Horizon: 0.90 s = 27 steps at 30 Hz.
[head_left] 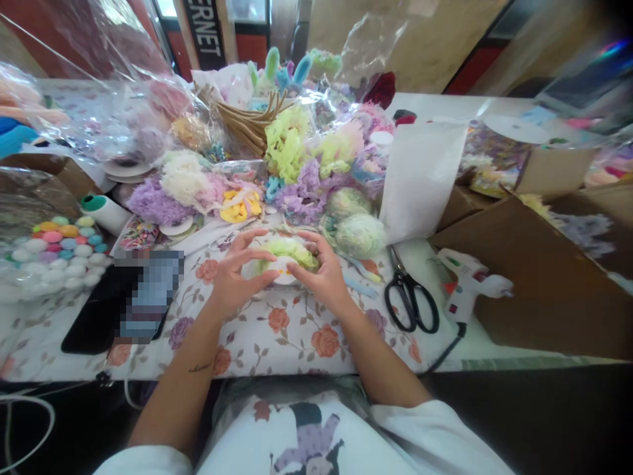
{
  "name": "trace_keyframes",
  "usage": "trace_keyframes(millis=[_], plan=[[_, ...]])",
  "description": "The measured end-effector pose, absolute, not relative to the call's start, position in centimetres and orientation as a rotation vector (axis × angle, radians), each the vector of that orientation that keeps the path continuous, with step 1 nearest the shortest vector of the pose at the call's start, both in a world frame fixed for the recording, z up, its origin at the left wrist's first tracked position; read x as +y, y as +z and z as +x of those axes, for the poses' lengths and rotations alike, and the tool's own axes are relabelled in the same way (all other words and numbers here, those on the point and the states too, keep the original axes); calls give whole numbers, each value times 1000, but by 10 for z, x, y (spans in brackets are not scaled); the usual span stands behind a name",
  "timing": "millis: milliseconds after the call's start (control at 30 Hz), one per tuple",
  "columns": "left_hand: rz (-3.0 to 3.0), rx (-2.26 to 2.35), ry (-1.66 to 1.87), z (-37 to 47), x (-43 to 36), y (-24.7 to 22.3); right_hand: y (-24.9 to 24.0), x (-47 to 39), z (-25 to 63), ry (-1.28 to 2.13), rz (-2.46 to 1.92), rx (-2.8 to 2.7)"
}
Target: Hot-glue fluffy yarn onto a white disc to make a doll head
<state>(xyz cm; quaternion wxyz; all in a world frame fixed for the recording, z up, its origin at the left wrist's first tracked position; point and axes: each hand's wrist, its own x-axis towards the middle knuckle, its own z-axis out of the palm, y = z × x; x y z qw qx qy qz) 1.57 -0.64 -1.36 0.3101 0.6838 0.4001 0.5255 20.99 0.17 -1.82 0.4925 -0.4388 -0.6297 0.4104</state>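
Note:
Both of my hands meet at a small round craft piece (287,256), white at the front with yellow-orange spots and topped by fluffy lime-green trim. My left hand (242,267) curves round its left side, thumb and fingers on the edge. On the opposite side my right hand (320,265) grips it, the thumb at the white front. The piece is held just above the floral tablecloth (297,336). What lies under it is hidden by my hands.
Black-handled scissors (410,300) and a white glue gun (467,284) lie to the right, beside a cardboard box (539,277). Left are phones (148,297) and pompoms (64,251). Behind my hands, purple frilly yarn (309,191) and pale green yarn balls (361,234) are heaped.

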Motion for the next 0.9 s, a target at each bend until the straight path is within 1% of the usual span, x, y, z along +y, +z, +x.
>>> trace_keyframes(millis=[133,367,600,767,900], plan=[[1803,1096,1252,17,-8,-15,-20,-3,208,1036,-1025,-1540],[1770,1275,1140,20,-13,-10,-19,-5,209,988,-1006,-1574],[1761,1372,1059,20,-14,-11,-19,-5,209,1009,-1009,-1529],[1668,1365,1100,22,-13,-13,-19,-5,207,1041,-1004,-1481],[1629,1353,1145,24,-13,-13,-20,-4,207,986,-1037,-1482]])
